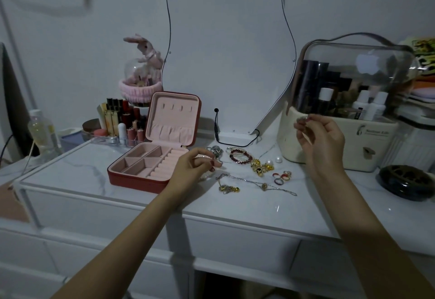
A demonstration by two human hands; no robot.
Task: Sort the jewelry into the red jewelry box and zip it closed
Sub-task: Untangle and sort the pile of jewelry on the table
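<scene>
Both hands (pixel 259 150) raised — fingers pinched

L hand (pixel 197 163) fingers curled low; R hand (pixel 320 137) raised, pinching.

One red jewelry box (pixel 141 176), lid up, with four little hooks in the lid and what looks like four open compartments plus a ring-roll strip. Two hands (pixel 196 163) in view, left one by the box, right hand (pixel 320 138) raised. Loose stuff on the table: one dark red bead bracelet (pixel 241 156), one long silver chain (pixel 256 184), one small gold chain clump (pixel 228 189), two pearls (pixel 279 159), roughly four rings (pixel 281 177) in a cluster, one gold pile (pixel 260 168) I can't count. One mirror (pixel 226 63), one clear-lidded cosmetics case (pixel 341 148), one plush bunny (pixel 146 49). Lipsticks (pixel 122 120): too many, maybe ten.
</scene>
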